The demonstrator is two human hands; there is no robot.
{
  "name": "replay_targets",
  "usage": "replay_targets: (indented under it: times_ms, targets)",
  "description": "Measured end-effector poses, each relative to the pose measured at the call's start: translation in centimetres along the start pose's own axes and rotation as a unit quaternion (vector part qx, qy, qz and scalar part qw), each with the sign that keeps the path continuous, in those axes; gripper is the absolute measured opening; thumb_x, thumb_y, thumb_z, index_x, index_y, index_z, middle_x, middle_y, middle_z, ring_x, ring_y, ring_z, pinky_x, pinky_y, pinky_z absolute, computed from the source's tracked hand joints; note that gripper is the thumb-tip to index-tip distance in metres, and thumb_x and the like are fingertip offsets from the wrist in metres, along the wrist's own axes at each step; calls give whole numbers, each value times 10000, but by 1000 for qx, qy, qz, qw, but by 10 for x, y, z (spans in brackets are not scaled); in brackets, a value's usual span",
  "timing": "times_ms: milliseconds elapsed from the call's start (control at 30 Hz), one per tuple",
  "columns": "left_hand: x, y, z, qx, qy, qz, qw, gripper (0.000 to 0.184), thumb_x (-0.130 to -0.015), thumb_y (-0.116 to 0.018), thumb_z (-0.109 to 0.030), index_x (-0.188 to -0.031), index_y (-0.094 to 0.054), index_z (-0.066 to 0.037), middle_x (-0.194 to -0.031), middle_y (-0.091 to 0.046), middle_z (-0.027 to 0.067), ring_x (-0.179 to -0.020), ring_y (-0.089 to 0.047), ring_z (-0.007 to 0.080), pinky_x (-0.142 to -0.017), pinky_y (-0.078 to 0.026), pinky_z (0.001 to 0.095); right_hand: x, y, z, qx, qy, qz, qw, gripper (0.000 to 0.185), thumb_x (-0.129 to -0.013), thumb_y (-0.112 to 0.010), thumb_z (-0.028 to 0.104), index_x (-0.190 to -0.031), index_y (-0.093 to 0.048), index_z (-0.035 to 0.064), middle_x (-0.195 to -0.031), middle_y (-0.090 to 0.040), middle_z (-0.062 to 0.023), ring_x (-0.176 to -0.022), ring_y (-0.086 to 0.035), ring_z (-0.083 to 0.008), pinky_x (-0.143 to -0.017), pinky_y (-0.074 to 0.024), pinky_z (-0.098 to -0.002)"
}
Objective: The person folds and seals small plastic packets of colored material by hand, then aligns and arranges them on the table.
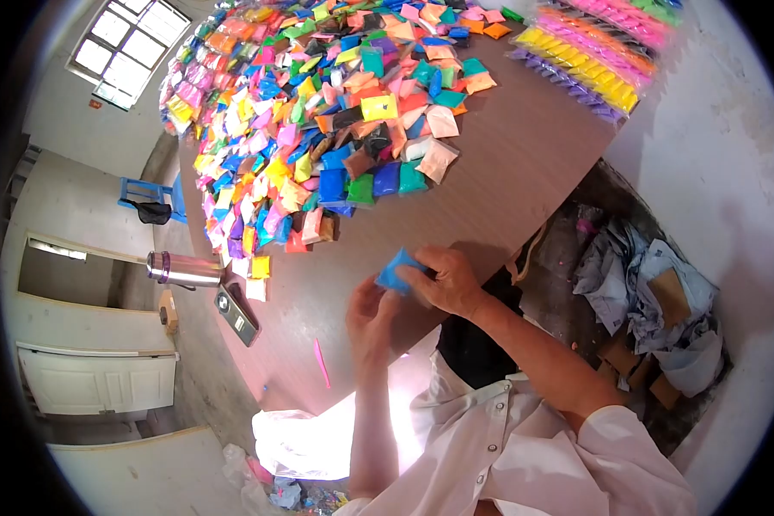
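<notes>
A small blue packet (397,267) is held up over the near part of the table, between my two hands. My right hand (449,280) is closed on its right side, the thumb lying across its face. Fingers of my left hand (371,308), slightly blurred, pinch its lower left edge. Beyond my hands, a large heap of small packets in many colours (335,112) covers the far part of the brown table (525,146). Nearer to my left hand, a thin pink tool (322,362) lies on the tabletop.
A phone-like dark device (236,315) and a steel flask (184,269) are at the table's left edge. Rows of bagged coloured packets (580,60) lie at the far right corner. Crumpled plastic bags and cardboard (662,301) lie on the floor at right. A blue stool (150,193) stands left.
</notes>
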State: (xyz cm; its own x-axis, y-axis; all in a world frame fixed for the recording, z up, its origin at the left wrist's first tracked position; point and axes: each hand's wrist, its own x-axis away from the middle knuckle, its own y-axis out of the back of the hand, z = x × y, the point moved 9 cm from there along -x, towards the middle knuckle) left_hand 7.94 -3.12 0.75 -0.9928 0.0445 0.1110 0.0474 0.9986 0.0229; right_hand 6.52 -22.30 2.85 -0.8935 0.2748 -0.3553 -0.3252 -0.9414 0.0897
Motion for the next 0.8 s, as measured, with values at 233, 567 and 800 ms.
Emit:
replay_targets:
  times_ms: [233, 567, 800]
  targets:
    - [-4, -12, 14, 46, 49, 86, 994, 139, -946, -762, -107, -1034, -684, -32, -847, -668, -16, -747, -579, 60, -712, -476, 226, -2, -2, 7, -25, 8, -4, 1000, 203, -906, -769, 223, -950, -706, 34, -735, -608, -77, -649, -576, -181, -615, -473, -321]
    - [-4, -9, 12, 6, 31, 52, 998, 122, -1010, -681, -151, -994, -733, -42, -878, -696, -33, -779, -575, 32, -707, -445, 206, 1, -4, -10, -18, -94, 72, 993, 230, -871, -760, 191, -1034, -736, 30, -859, -720, -129, -749, -689, -221, -714, -553, -337]
    - [-10, -5, -1, -29, 8, 84, 996, 240, -1015, -691, -237, -1089, -724, -10, -891, -698, -10, -788, -602, 57, -713, -473, 226, -1, -13, 2, 34, 15, 98, 995, 232, -865, -768, 171, -1047, -739, 29, -883, -738, -99, -753, -681, -166, -706, -546, -318]
